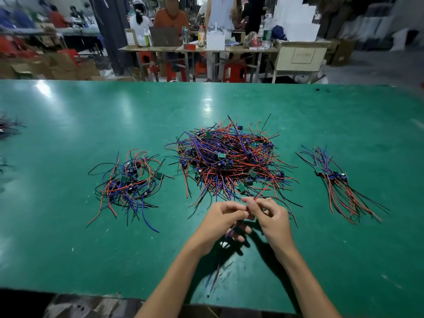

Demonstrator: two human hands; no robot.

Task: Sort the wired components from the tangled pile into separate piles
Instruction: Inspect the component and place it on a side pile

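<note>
A big tangled pile [229,157] of small green boards with red, blue and black wires lies mid-table. A smaller loose pile [129,182] sits to its left. At the right lies a neater pile [336,182] with wires running one way. Just in front of the big pile, my left hand [221,222] and my right hand [269,220] meet above the green table [68,134]. Both pinch one wired component [261,195]; its red wire sticks up toward the pile, and blue and red wires hang under my left hand. The board itself is hidden by my fingers.
More wires [8,127] lie at the far left edge of the table. Beyond the table's far edge stand desks [199,50] with bottles and boxes, red stools [235,71] and several seated people [171,18]. The near table edge runs below my forearms.
</note>
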